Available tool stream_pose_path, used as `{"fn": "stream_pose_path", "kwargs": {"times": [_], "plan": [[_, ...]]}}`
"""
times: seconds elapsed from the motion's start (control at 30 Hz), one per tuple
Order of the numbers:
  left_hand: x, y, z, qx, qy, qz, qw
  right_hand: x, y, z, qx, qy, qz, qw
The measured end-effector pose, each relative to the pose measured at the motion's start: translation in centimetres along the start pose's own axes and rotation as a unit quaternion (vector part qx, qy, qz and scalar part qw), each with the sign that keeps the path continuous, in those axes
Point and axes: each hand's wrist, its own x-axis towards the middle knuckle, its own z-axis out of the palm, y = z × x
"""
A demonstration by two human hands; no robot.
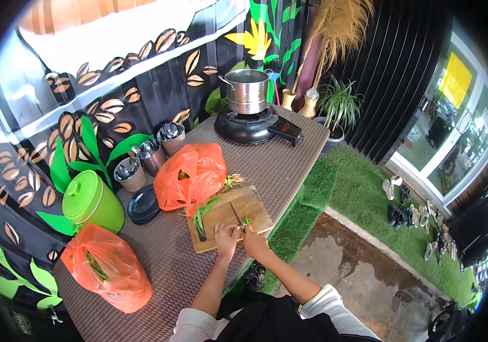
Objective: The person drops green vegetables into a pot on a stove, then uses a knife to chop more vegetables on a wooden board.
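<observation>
A knife [236,212] is angling over a wooden cutting board [222,217], beside chopped greens [247,220]. The right hand [254,241] is wrapping around its handle, hiding it. The left hand [227,236] is curling close by; whether its fingers are pinching anything is unclear. An orange bag [192,176] is standing beyond, its contents mostly hidden.

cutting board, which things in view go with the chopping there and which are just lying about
Part of the chopping:
- cutting board
- knife, in the right hand
- cut greens
- long leaves
- orange bag beside the board, likely

Apparently just lying about:
- green canister
- cutlery cups
- black plates
- shoes
</observation>
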Motion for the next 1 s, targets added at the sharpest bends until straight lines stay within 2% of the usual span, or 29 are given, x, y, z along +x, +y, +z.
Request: {"fn": "stream_pose_path", "kwargs": {"times": [0.13,0.3,0.43,0.5,0.63,0.7,0.77,0.87,0.93,1.0], "plan": [[-0.6,1.2,-0.3,0.036,0.007,0.001,0.999,-0.4,-0.4,0.8,-0.001,0.007,0.024,1.0],[-0.6,0.8,-0.4,0.055,-0.002,0.059,0.997,0.7,-0.7,2.9,0.023,0.08,0.022,0.996],[-0.8,1.4,-0.5,0.065,0.001,0.069,0.995,2.6,0.4,1.4,0.021,0.026,0.015,0.999],[-0.7,1.5,-0.7,0.055,-0.003,0.049,0.997,2.3,0.6,0.9,0.02,0.029,-0.028,0.999],[0.0,0.9,-0.5,-0.002,-0.01,-0.001,1.0,-0.1,-0.6,1.7,-0.029,0.053,0.0,0.998],[0.4,0.0,-0.3,-0.048,-0.043,-0.096,0.993,0.6,-0.7,2.6,0.001,0.037,0.041,0.998],[0.6,-1.0,0.1,-0.042,-0.052,-0.097,0.993,2.2,0.3,2.5,0.013,0.019,0.044,0.999],[0.6,-1.2,-0.1,-0.064,-0.065,-0.118,0.989,3.1,1.7,2.0,0.056,0.047,-0.038,0.997],[0.6,-0.7,-0.4,-0.095,-0.063,-0.137,0.984,1.9,1.2,2.4,0.046,0.054,-0.026,0.997],[0.5,-0.2,-0.9,-0.053,-0.058,-0.112,0.991,1.1,0.5,2.8,0.035,0.064,-0.015,0.997]]}}
